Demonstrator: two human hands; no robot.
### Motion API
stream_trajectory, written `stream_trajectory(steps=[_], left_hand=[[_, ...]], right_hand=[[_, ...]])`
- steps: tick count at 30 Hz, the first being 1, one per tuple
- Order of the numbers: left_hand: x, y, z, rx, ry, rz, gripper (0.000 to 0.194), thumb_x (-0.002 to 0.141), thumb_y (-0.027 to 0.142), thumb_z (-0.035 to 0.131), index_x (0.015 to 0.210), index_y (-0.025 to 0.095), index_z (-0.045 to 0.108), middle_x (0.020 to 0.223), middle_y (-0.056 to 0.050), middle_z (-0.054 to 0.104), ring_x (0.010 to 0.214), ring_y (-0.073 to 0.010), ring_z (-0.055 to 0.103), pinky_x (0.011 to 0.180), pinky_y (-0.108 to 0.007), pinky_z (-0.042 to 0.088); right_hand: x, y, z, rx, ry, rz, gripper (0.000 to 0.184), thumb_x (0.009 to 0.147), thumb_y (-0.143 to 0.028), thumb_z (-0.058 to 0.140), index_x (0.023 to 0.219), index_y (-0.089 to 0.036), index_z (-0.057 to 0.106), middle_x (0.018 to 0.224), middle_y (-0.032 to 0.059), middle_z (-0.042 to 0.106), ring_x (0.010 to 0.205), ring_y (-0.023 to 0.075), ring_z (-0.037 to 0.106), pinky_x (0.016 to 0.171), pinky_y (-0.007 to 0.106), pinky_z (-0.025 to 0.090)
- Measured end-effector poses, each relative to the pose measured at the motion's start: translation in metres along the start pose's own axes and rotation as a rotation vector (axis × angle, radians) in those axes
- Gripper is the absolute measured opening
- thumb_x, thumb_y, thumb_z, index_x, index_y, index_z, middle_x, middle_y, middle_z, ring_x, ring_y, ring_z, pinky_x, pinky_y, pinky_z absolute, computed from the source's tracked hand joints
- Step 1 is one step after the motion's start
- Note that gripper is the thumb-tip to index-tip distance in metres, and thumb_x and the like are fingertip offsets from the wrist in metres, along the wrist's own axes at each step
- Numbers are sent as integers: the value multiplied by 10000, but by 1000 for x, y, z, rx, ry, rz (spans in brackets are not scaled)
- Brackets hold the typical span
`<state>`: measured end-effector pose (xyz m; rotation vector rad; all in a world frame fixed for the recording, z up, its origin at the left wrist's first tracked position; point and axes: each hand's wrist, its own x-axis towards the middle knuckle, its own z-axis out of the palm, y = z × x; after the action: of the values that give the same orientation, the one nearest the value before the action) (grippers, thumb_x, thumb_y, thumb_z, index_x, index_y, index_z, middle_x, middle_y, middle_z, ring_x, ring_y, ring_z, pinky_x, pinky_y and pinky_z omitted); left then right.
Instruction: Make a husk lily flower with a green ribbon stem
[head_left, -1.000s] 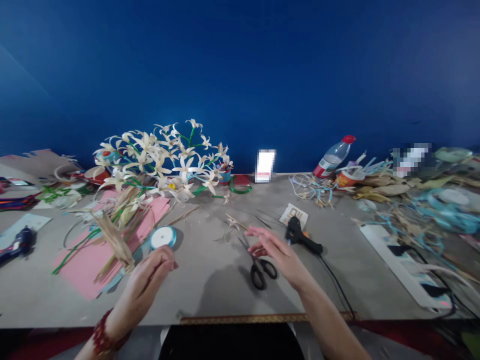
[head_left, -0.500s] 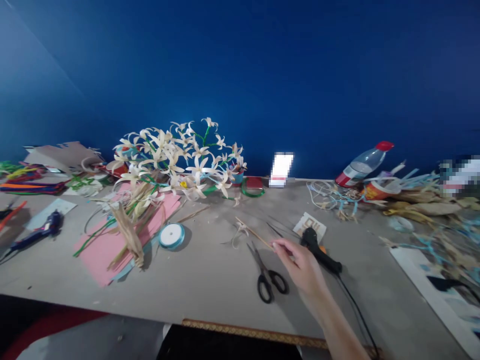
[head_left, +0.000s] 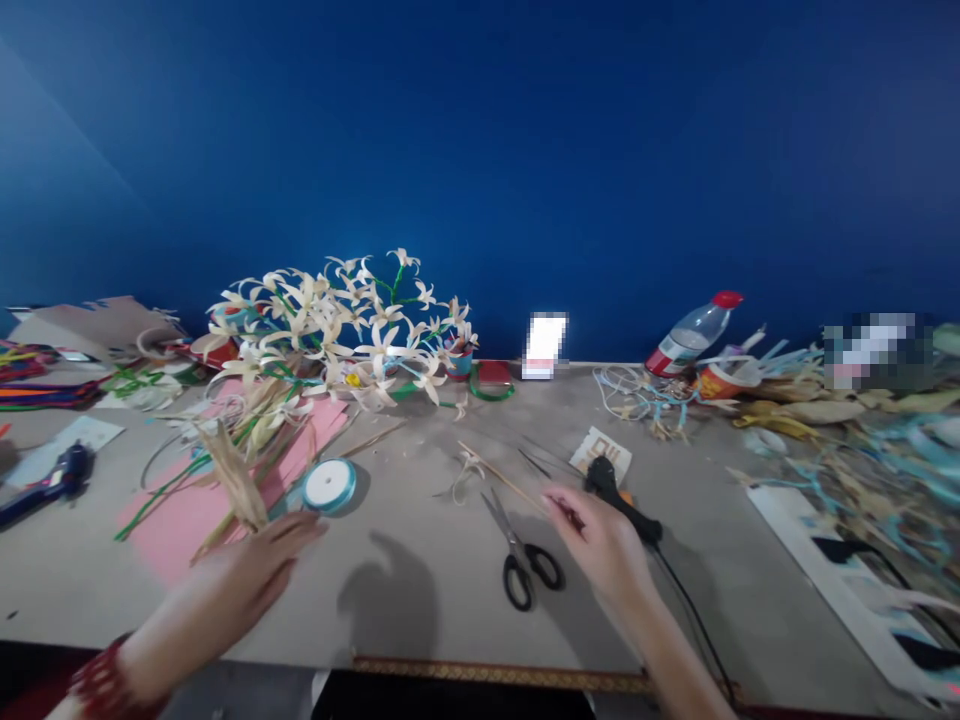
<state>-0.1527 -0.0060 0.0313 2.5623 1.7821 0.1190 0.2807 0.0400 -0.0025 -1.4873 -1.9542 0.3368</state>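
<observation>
My right hand (head_left: 600, 545) pinches the near end of a thin wooden stick (head_left: 499, 473) that slants away to the upper left over the table. Black-handled scissors (head_left: 517, 555) lie just left of that hand, and a black glue gun (head_left: 619, 500) lies just behind it. My left hand (head_left: 247, 575) reaches in from the lower left with its fingers stretched out flat, holding nothing. It is near a bundle of dried straw strips (head_left: 236, 480) and a roll of pale blue ribbon (head_left: 328, 485).
A spray of cream paper flowers on green stems (head_left: 337, 325) stands at the back left above pink paper (head_left: 225, 485). A plastic bottle (head_left: 694, 335) lies at the back right amid scraps. A white power strip (head_left: 840, 570) lies at right, and a blue glue gun (head_left: 49, 480) at far left.
My left hand has come back into view at the lower left, fingers out. My right hand has kept its pinch on the stick. The view has shifted slightly.
</observation>
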Motion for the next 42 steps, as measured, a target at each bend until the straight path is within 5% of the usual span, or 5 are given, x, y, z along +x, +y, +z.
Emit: stream_trajectory(steps=[10,14,20,30,42], left_hand=[[108,164,3,-323,-125,691,377,904,188,526,1272,226,603,1347,-103,618,1286,-294,525,1138,-457,353],[102,123,-31,-516,-164,788,381,908,244,541,1286,252,586,1313,-65,645,1214,-240,591,1068,-342,447],[77,32,-31,-344,102,214,202,912,268,515,947,251,713,1309,-77,644,1177,-287,608,1007,-430,468],[151,119,43,-373,19,58,215,907,320,479,871,195,650,941,-95,675,915,-263,651,758,-331,477],[145,107,73,-689,105,-46,197,898,376,474,868,213,581,814,-43,675,727,-193,649,623,-261,493]], right_hand=[[8,-84,1,68,-254,-320,591,915,-465,547,1448,-241,424,1468,114,487,1308,300,470,1091,453,372],[2,-68,6,-22,-321,-266,397,948,-439,480,1271,-241,598,1047,74,750,874,224,688,788,307,517],[-13,-3,-29,-166,-144,-96,402,976,-409,450,741,-215,713,898,106,738,835,247,675,762,355,498],[-27,49,-36,-336,183,174,326,921,-364,503,1158,-178,629,1207,151,644,1067,321,624,930,467,500],[-27,93,-36,-338,-75,189,350,776,-162,586,1124,-177,621,1278,139,607,1173,295,574,974,422,473]])
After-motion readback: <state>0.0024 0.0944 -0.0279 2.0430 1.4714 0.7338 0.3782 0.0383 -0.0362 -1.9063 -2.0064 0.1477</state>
